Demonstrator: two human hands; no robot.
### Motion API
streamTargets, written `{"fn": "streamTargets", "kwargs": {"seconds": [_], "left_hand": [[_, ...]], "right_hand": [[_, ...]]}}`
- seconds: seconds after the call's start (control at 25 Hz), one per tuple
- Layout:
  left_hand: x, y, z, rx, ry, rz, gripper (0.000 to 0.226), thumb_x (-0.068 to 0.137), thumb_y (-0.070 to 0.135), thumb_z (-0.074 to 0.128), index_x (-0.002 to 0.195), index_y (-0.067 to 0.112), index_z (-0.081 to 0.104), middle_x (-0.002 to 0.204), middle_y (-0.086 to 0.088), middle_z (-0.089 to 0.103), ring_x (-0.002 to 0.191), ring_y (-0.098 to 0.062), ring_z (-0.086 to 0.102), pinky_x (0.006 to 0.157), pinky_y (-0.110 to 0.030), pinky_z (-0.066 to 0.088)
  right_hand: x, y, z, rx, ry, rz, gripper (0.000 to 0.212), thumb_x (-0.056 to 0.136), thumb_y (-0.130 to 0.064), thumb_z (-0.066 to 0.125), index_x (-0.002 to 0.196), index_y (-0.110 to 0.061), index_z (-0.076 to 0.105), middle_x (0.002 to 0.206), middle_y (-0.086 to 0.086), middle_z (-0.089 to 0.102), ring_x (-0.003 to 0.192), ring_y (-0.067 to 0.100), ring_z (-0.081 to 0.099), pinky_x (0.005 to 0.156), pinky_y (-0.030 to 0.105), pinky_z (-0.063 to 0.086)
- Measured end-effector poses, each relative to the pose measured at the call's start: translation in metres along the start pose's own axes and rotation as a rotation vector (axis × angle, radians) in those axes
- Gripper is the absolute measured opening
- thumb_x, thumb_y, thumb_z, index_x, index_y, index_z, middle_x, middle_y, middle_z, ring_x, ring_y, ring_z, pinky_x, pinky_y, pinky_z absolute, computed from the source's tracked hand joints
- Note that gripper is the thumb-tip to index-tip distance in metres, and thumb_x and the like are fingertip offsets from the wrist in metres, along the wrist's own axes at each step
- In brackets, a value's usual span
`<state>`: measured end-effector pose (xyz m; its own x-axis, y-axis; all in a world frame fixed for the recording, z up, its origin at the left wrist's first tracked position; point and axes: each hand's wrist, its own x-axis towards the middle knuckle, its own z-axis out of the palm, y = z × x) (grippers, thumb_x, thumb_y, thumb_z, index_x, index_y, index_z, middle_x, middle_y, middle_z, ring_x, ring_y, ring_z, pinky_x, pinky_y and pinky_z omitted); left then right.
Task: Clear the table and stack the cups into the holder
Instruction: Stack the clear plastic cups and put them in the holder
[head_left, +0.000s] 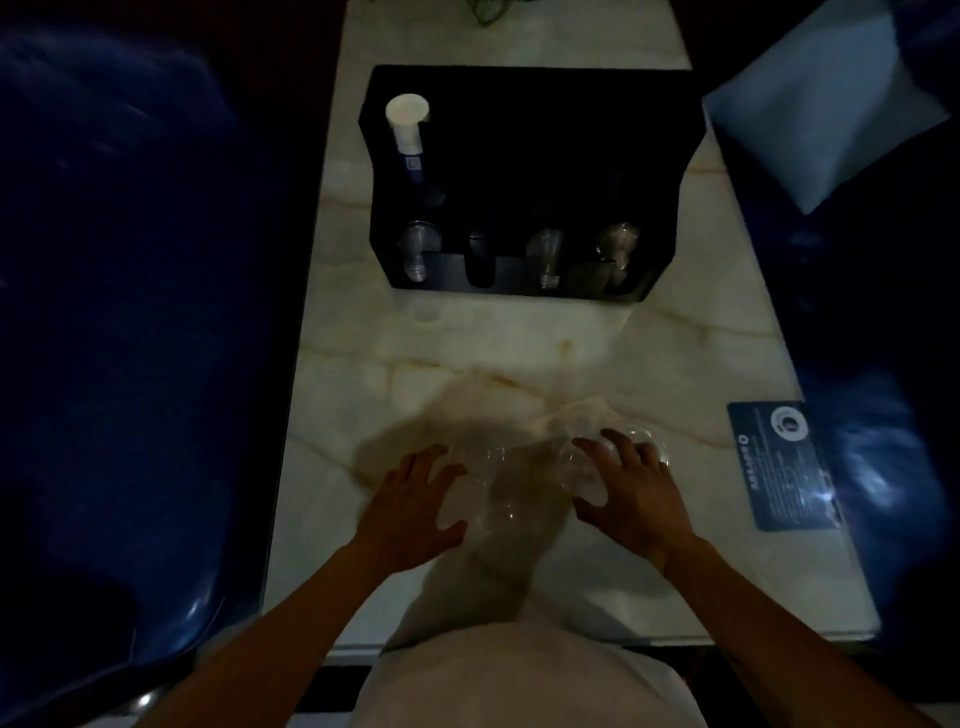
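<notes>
Near the table's (675, 338) front edge, the left hand (410, 504) cups a clear plastic cup (483, 493) lying on its side, fingers spread, grip not yet closed; the right hand (631, 493) presses loosely on a second clear cup (636, 441), probably gathering both for nesting; farther along the table stands the black cup holder (530, 156), slots partly filled.

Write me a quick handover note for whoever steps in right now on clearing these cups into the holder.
Left hand: open, curled around a clear plastic cup on the marble table; grip not confirmed.
Right hand: open, fingers spread over a second clear cup.
Black cup holder stands further back; clear cups already sit in three of its front slots, and a white and blue tube stands at its left.
Left to do: lift both cups and stack them into the holder. The blue card remains at the right edge.
</notes>
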<state>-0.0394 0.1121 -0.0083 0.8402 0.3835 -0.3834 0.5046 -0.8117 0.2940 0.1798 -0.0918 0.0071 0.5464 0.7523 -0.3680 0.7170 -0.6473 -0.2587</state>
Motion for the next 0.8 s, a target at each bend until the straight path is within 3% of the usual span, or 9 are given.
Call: {"fn": "streamTargets", "kwargs": {"seconds": [0.2,0.48,0.64,0.8], "left_hand": [[0.042,0.016,0.001,0.065,0.005,-0.064,0.077,0.083,0.058,0.055,0.148,0.027,0.028,0.158,-0.007,0.020,0.142,-0.033,0.022,0.110,-0.047,0.033],[0.059,0.015,0.011,0.082,-0.027,-0.089,0.082,0.080,0.060,0.054,0.149,0.024,0.026,0.159,-0.003,0.022,0.141,-0.031,0.026,0.112,-0.045,0.031],[0.058,0.016,0.009,0.033,0.044,-0.068,0.080,0.074,0.055,0.066,0.143,0.022,0.041,0.153,-0.008,0.036,0.134,-0.035,0.038,0.104,-0.046,0.040],[0.054,0.014,0.011,0.015,0.060,-0.025,0.081,0.074,0.050,0.070,0.143,0.017,0.043,0.152,-0.011,0.037,0.136,-0.036,0.039,0.108,-0.046,0.038]], "right_hand": [[0.015,0.016,-0.007,0.060,0.030,0.162,0.084,0.076,-0.051,0.069,0.146,-0.034,0.025,0.156,0.007,0.024,0.135,0.037,0.031,0.105,0.051,0.039],[0.019,0.032,0.000,0.095,-0.004,0.207,0.087,0.077,-0.047,0.071,0.148,-0.031,0.023,0.158,0.009,0.019,0.140,0.037,0.023,0.108,0.052,0.036],[0.018,0.034,0.003,0.086,0.002,0.204,0.087,0.077,-0.048,0.070,0.148,-0.032,0.023,0.158,0.009,0.019,0.138,0.038,0.025,0.106,0.052,0.037],[0.013,0.038,0.007,0.083,0.015,0.213,0.086,0.076,-0.048,0.070,0.147,-0.033,0.025,0.157,0.010,0.021,0.136,0.039,0.026,0.104,0.052,0.038]]}}
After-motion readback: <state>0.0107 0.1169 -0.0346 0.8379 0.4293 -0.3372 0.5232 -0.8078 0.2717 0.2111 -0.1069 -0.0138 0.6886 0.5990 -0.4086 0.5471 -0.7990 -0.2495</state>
